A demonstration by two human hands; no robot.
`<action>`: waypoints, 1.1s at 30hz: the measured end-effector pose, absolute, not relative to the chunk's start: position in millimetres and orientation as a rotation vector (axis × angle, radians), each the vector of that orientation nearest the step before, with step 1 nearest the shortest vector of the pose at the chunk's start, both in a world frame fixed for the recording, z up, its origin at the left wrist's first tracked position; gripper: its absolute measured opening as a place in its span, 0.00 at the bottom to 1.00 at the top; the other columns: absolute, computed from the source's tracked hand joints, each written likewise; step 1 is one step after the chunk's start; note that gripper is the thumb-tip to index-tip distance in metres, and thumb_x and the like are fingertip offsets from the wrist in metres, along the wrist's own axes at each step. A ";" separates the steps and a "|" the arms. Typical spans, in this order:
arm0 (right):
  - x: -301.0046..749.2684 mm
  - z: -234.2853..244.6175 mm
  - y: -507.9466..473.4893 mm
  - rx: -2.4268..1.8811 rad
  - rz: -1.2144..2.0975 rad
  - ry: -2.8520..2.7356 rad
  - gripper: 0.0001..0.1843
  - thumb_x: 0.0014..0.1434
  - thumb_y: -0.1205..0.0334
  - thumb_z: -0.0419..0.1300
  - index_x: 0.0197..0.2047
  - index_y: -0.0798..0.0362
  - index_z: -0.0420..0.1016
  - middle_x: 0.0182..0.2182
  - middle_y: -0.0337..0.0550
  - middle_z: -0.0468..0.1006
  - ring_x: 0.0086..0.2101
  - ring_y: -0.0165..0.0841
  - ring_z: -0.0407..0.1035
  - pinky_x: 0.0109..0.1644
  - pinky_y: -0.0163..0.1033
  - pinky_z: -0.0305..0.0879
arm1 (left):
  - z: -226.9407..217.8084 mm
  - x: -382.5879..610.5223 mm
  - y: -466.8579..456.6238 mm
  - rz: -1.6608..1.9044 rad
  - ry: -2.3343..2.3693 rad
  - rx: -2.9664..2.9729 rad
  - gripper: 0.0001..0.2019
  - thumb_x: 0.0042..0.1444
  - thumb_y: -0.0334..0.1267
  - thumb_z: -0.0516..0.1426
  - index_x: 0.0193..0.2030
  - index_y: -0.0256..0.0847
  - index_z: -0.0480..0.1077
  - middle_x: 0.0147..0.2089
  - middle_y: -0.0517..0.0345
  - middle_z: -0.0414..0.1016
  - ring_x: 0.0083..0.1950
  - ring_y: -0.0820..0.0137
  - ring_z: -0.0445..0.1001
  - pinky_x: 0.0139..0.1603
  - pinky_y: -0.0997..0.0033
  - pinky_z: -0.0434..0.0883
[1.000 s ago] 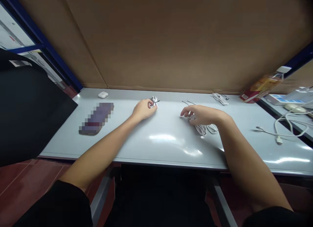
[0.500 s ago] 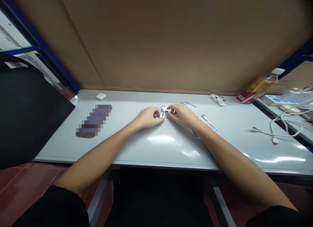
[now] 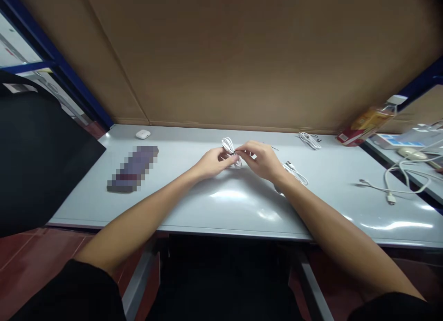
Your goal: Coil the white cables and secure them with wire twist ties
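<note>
A: Where is the coil [image 3: 231, 151]?

B: Over the middle of the table [image 3: 221, 205], between the two hands. The left hand [image 3: 210, 163] pinches it from the left, fingers closed on it. The right hand [image 3: 261, 160] meets it from the right, fingertips closed at a dark tie around the bundle's middle.

A: Can you see the tie clearly?

B: No. It is only a small dark mark where the fingertips meet; its ends and whether it is twisted are too small to tell. Part of the coil is hidden behind the fingers.

A: Does the coil touch the table?

B: I cannot tell; it looks raised a little, but the hands cover its underside.

A: What else lies near the coil?

B: Just right of it, partly behind the right wrist, a loose white cable [image 3: 295, 172]. Beyond that, toward the far right of the coil, another small bundle [image 3: 310, 140] by the cardboard wall [image 3: 242, 58]. Far right of the coil, a longer cable [image 3: 391, 188] runs off the table's edge, its far end cut off.

A: And to the left?

B: Well left of the coil, a blurred flat thing [image 3: 133, 169] that cannot be made out, and behind it a small white case [image 3: 143, 134]. A tilted bottle [image 3: 368, 123] leans far right of the coil, its label unreadable.
</note>
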State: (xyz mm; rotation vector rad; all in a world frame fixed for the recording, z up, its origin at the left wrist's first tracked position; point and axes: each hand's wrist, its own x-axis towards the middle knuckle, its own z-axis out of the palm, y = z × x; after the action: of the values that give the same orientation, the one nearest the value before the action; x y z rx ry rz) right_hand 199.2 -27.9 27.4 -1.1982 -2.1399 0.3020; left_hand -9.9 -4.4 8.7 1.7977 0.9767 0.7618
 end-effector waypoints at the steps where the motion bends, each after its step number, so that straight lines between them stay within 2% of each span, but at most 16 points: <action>1: 198.5 28.0 -28.9 -1.188 0.309 -2.119 0.12 0.70 0.58 0.54 0.43 0.47 0.80 0.40 0.46 0.82 0.40 0.39 0.74 0.46 0.41 0.65 | 8.3 -8.9 -4.0 0.802 0.926 1.753 0.20 0.62 0.54 0.62 0.49 0.38 0.76 0.47 0.48 0.82 0.46 0.61 0.79 0.46 0.63 0.72; 5: 194.3 35.4 -34.3 -1.226 0.398 -1.987 0.12 0.67 0.54 0.57 0.37 0.49 0.78 0.35 0.44 0.80 0.35 0.36 0.71 0.42 0.41 0.64 | 10.4 -4.2 -6.8 0.990 0.835 1.766 0.14 0.62 0.47 0.62 0.47 0.40 0.73 0.47 0.49 0.81 0.47 0.63 0.80 0.48 0.64 0.74; 9: 190.2 48.8 -40.4 -1.358 0.812 -1.770 0.12 0.61 0.53 0.60 0.30 0.49 0.74 0.28 0.39 0.73 0.30 0.33 0.65 0.36 0.39 0.59 | 16.3 -5.2 -11.7 1.082 0.980 1.942 0.15 0.62 0.52 0.63 0.43 0.41 0.75 0.47 0.52 0.81 0.48 0.63 0.79 0.45 0.67 0.74; 12: 190.5 55.6 -42.5 -1.371 1.060 -1.633 0.12 0.58 0.56 0.60 0.24 0.49 0.68 0.23 0.36 0.64 0.27 0.32 0.59 0.34 0.39 0.57 | 18.9 -7.4 -12.8 1.106 0.939 1.997 0.16 0.62 0.54 0.62 0.43 0.42 0.78 0.49 0.52 0.82 0.51 0.63 0.78 0.49 0.67 0.74; 15: 194.3 55.8 -41.4 -1.335 1.158 -1.618 0.15 0.58 0.56 0.59 0.22 0.48 0.63 0.22 0.36 0.60 0.26 0.32 0.56 0.33 0.40 0.55 | 18.2 -8.6 -11.1 1.112 0.881 1.975 0.16 0.63 0.53 0.63 0.44 0.43 0.78 0.47 0.54 0.82 0.50 0.64 0.79 0.51 0.66 0.74; 19: 200.3 52.1 -38.8 -1.232 1.255 -1.663 0.21 0.60 0.55 0.59 0.20 0.48 0.58 0.21 0.37 0.58 0.27 0.33 0.57 0.35 0.40 0.58 | 15.6 -8.9 -7.6 1.063 0.833 1.906 0.16 0.62 0.53 0.63 0.45 0.42 0.78 0.46 0.53 0.83 0.48 0.64 0.80 0.51 0.64 0.74; 24: 201.1 52.2 -37.9 -1.114 1.502 -1.576 0.17 0.62 0.52 0.62 0.25 0.49 0.68 0.23 0.35 0.58 0.26 0.32 0.54 0.33 0.40 0.57 | 15.8 -7.4 -7.4 1.044 0.782 1.780 0.19 0.63 0.55 0.61 0.45 0.39 0.77 0.46 0.50 0.82 0.44 0.67 0.78 0.49 0.65 0.73; 27: 200.5 52.3 -37.2 -1.042 1.644 -1.520 0.15 0.62 0.53 0.64 0.27 0.49 0.70 0.24 0.34 0.57 0.26 0.31 0.52 0.32 0.39 0.56 | 16.7 -6.5 -8.4 1.043 0.734 1.706 0.18 0.63 0.54 0.63 0.45 0.39 0.76 0.45 0.51 0.82 0.42 0.68 0.76 0.49 0.66 0.73; 33: 206.0 48.2 -31.1 -1.006 1.768 -1.388 0.11 0.63 0.54 0.64 0.33 0.52 0.78 0.27 0.38 0.66 0.28 0.30 0.58 0.34 0.37 0.60 | 17.6 -7.0 -8.7 0.956 0.635 1.540 0.19 0.61 0.55 0.64 0.43 0.39 0.77 0.42 0.52 0.79 0.39 0.69 0.74 0.46 0.65 0.72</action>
State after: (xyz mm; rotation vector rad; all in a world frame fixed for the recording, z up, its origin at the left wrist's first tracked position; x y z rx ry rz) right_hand 206.0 -31.1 48.2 -1.0063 -1.3880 1.7684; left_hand -7.0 -8.7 17.6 1.5402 0.6353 0.9563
